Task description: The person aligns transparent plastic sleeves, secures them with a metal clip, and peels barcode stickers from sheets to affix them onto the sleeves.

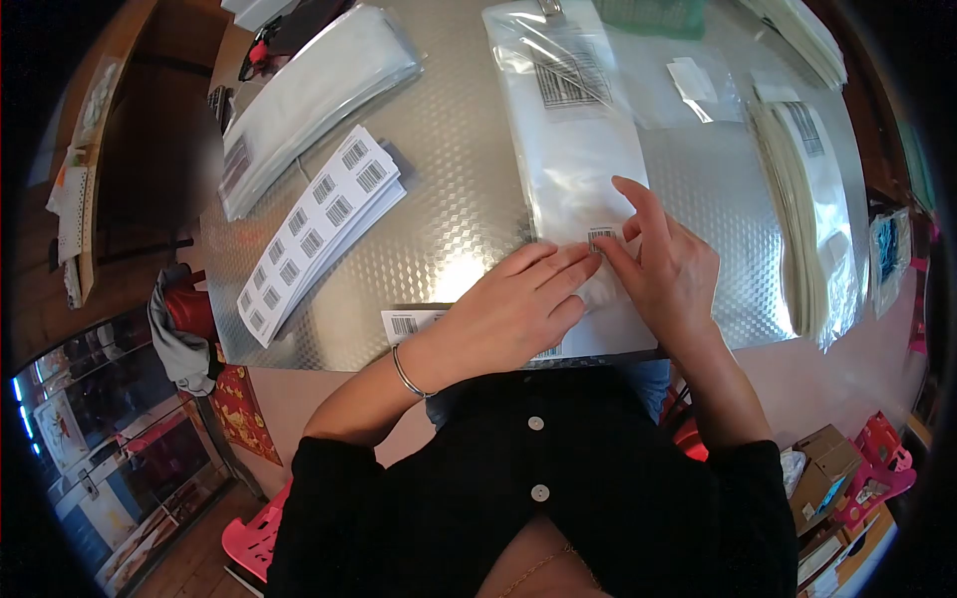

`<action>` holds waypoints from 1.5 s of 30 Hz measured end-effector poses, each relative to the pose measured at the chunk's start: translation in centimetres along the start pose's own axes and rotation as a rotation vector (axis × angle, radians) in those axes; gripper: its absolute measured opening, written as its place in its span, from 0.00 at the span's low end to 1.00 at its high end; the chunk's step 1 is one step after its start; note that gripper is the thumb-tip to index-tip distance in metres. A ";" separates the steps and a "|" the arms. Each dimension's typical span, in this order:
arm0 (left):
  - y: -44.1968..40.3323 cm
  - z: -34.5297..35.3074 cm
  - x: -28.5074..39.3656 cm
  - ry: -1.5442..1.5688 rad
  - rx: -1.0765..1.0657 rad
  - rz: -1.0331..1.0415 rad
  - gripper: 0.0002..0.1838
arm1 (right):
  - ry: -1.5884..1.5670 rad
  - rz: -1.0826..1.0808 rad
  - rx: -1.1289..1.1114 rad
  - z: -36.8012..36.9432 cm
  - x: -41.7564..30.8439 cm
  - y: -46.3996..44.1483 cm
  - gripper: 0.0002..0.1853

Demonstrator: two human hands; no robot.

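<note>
A stack of clear plastic bags (pixel 573 164) lies lengthwise before me on the metal-topped table. My left hand (pixel 518 311) rests palm down across the stack's near left side, its fingers stretched toward a small barcode label (pixel 602 235) on the top bag. At that label is the thumb of my right hand (pixel 666 267), while its index finger points up and away from the thumb. Partly covered by my left wrist, a strip of barcode labels (pixel 404 324) lies at the table's near edge. Another barcode shows below my left hand.
Sheets of barcode labels (pixel 314 234) lie stacked to the left, below a pile of packed bags (pixel 319 105). More bags (pixel 797 214) lie along the right side. White slips (pixel 693 82) rest on clear plastic at the back right. The patterned tabletop (pixel 454 149) ends close to my body.
</note>
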State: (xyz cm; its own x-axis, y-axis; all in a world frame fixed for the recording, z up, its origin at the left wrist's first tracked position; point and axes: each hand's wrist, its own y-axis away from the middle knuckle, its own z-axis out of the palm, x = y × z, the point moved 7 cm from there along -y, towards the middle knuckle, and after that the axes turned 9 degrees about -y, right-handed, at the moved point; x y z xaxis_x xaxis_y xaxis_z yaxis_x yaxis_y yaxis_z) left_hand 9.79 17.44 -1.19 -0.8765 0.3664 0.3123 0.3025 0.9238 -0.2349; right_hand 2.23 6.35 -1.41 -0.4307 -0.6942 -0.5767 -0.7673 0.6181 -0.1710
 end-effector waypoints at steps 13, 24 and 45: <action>0.2 0.0 -0.1 0.009 -0.076 -0.039 0.09 | -0.353 0.119 0.092 -1.2 4.7 -0.4 0.16; 1.8 -2.2 1.2 0.225 -0.093 0.021 0.06 | -0.428 -0.111 -0.260 -0.6 2.5 0.5 0.09; 1.7 -2.7 -1.7 0.346 0.044 -0.244 0.04 | -1.452 0.393 0.112 -2.8 10.9 -3.7 0.05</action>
State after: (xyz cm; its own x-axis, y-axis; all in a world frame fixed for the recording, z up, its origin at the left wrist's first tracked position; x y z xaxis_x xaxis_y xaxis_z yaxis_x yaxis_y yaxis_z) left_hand 12.81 18.64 0.36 -0.7410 0.1606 0.6520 0.0789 0.9851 -0.1529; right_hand -0.96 -4.51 -4.81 0.2879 0.4336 -0.8539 -0.6504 0.7430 0.1580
